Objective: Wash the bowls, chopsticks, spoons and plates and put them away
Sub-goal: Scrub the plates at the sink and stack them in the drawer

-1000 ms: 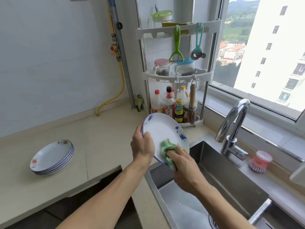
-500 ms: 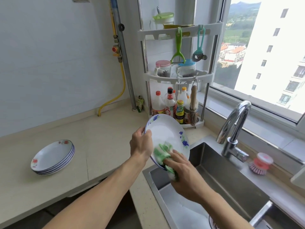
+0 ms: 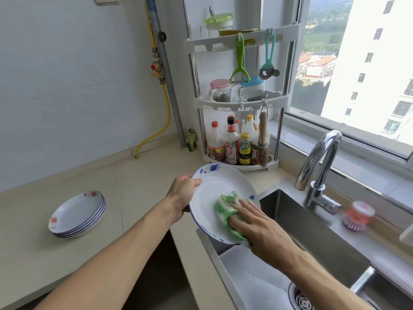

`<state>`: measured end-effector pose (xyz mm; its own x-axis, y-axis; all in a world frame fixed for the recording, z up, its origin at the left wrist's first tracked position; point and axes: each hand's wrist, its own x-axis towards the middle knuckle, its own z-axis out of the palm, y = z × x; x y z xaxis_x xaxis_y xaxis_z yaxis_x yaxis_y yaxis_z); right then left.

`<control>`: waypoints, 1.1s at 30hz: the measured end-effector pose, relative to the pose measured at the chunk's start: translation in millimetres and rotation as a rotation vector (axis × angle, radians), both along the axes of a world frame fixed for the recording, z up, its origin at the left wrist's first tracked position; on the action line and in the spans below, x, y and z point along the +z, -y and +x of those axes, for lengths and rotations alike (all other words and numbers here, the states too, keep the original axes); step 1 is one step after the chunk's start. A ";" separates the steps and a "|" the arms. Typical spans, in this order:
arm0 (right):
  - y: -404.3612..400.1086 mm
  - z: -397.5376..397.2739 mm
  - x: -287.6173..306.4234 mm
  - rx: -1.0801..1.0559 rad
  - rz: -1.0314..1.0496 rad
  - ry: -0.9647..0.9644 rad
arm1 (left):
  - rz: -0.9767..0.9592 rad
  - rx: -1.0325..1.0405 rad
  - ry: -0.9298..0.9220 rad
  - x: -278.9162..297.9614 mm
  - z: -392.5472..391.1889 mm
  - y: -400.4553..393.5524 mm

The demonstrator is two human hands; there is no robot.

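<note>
Since prior frame right hand (image 3: pixel 257 222) flattened, cloth (image 3: pixel 225 209) slid toward plate's right rim | fingers straight, pressed cloth onto plate (image 3: pixel 212 193) | left hand (image 3: pixel 182 193) gripped left rim, thumb on face | plate tilted over sink's (image 3: pixel 317 238) left edge | stacked plates (image 3: pixel 77 214) near worktop's (image 3: pixel 138 182) left end
</note>
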<state>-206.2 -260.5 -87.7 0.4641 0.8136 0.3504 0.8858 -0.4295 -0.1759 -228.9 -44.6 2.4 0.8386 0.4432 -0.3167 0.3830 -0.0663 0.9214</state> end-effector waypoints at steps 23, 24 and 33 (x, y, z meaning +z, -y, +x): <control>-37.7 -31.3 32.7 -0.135 0.208 -0.393 | 0.084 0.228 0.318 -8.6 -12.6 36.8; -41.9 -38.9 33.4 -0.086 0.210 -0.407 | 0.100 0.218 0.311 -9.2 -14.2 36.3; -29.9 -22.5 29.7 -0.074 0.111 -0.462 | 0.119 0.199 0.298 -11.5 -10.2 28.0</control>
